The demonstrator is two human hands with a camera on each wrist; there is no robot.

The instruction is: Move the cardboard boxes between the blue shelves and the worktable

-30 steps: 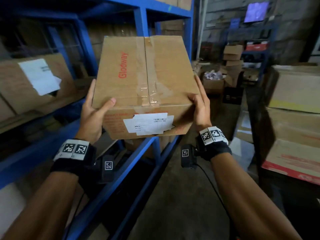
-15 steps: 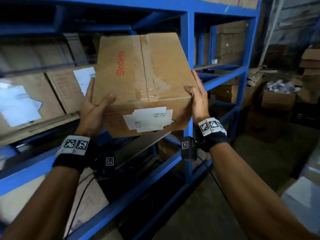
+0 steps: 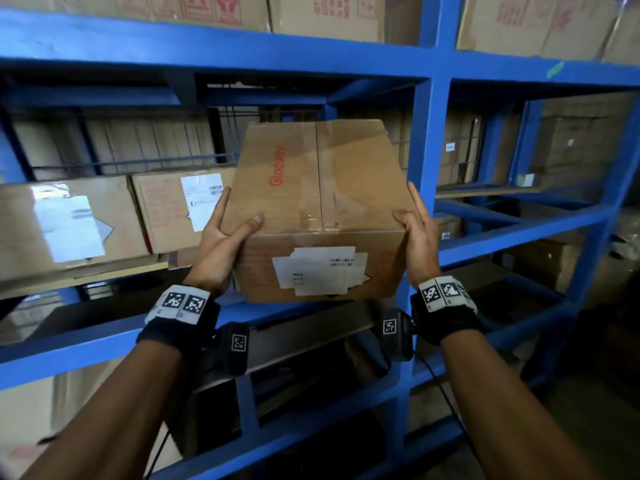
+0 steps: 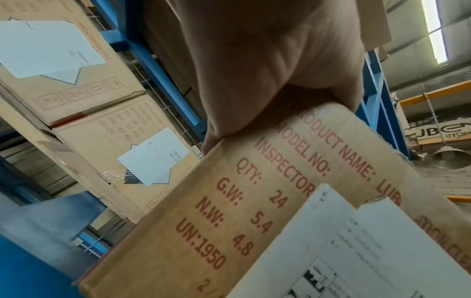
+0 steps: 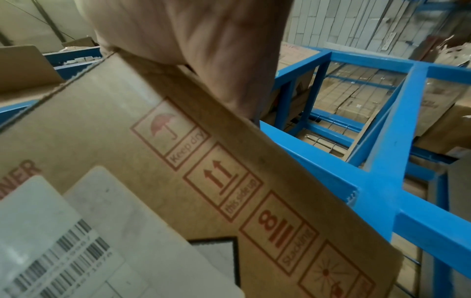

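Head view above, wrists close beneath (shared box)

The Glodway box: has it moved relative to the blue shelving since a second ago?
Yes. The Glodway box, held in both hands, has swung from beside the rack's end to squarely facing the blue shelving, left of that upright.

A tan rectangular cardboard box is printed with red lettering and red handling symbols, and white paper labels with black barcodes are stuck on it. The steel shelving frame is painted bright blue. Black wristbands are marked with black-and-white square codes.
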